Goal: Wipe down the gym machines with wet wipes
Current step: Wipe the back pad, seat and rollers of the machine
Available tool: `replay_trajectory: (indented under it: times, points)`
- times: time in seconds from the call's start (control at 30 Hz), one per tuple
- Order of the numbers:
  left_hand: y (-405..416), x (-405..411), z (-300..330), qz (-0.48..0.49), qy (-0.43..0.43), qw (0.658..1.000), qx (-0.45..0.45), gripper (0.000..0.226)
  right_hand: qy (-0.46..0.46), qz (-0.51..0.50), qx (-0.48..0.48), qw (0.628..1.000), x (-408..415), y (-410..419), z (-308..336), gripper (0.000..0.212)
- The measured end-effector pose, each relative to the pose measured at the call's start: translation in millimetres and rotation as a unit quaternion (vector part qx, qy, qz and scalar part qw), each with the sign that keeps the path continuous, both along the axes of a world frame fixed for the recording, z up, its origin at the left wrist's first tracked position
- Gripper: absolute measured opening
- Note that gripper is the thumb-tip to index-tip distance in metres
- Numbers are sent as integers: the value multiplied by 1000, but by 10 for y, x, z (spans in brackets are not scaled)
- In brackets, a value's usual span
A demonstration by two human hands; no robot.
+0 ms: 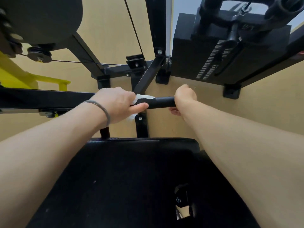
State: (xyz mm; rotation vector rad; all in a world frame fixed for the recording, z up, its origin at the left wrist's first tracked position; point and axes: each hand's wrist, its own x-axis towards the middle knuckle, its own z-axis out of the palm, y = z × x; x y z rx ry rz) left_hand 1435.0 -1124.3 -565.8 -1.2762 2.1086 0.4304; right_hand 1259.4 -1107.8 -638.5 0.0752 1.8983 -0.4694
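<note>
While both forearms reach out over the black padded seat [131,178], the left hand [115,102] curls round the black handle bar [162,102] with a white wet wipe [144,97] bunched between palm and bar; bits of the wipe poke out at the hand's 2 o'clock and 5 o'clock. A grey band [102,109] circles the left wrist. At 3 o'clock from that hand, the right hand [185,96] grips the free end of the same bar, fingers wrapped round it and its thumb showing beneath. Black frame struts [148,76] run up from the bar toward 12 o'clock. At 1 o'clock stands the weight stack [213,63], and at 10 o'clock a pulley [38,55] carries a thin cable. Part of a yellow frame [49,80] shows at 9 o'clock.
</note>
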Motion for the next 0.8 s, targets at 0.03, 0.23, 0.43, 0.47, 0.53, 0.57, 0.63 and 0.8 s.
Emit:
replay_trajectory:
  times: [0.03,0.23,0.43,0.47,0.53,0.57,0.63,0.8]
  points:
    - [5,4,9,-10,-17,1000,-2,48,-2,-4,-2,1000,12,-7,-14,45]
    - [65,-688,-421,-64,25,996,-55,16,-3,-2,-11,1000,-22,-55,-173,31]
    - [335,-848,-711,-104,94,963,-231,6,-42,-74,-18,996,-71,-94,-238,33]
    - [401,-776,-713,-140,103,950,-259,7,-53,-75,-21,996,-75,-95,-216,33]
    - [564,-619,-717,-194,87,937,-276,33,-72,-47,-34,996,-78,-92,-162,38]
    - [635,-549,-695,-210,70,937,-271,44,-85,-41,-42,995,-92,-85,-141,41]
    - [678,-444,-629,-234,60,935,-260,57,-108,-38,-43,993,-98,-70,-84,44]
    - [556,-559,-517,-163,133,955,-210,49,-189,-174,-8,966,-135,-28,-52,37]
